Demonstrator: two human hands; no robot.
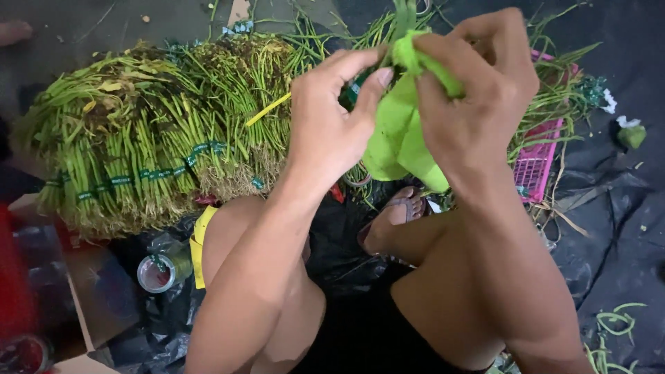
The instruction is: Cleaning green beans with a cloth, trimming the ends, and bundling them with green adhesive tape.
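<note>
Both hands up in front of the knees, working a bright green folded leaf wrap (400, 138). Left hand (331, 125) pinches its upper edge, thumb against the fold. Right hand (478, 90) is closed around the twisted top end, fingers curled over it. The wrap hangs in the air between the two hands, above the sandalled foot (402, 211), not resting on anything.

Risks, as I judge them:
- Leaf looks thin and smooth, creased into a cone-like pouch. Twisting too hard at the neck could split it along a fold.
- Grip sits only on the top. If the left pinch slips, the pouch could unfold or drop onto the black plastic sheet (609, 228).
- Loose stems lie under the hands, so a snag is possible.

Materials and shapes:
- Big pile of bundled green stalks (145, 145) at the sheet's left side: long, thin, fibrous, pale roots at the near ends, some yellowed leaves, each bundle banded with dark green tape.
- Pink plastic basket (537, 163) toward the right edge, rigid open grid, partly buried in stems.
- Tape roll (158, 272) near the left knee, round, glossy.
- Sheet is crinkled and shiny.
</note>
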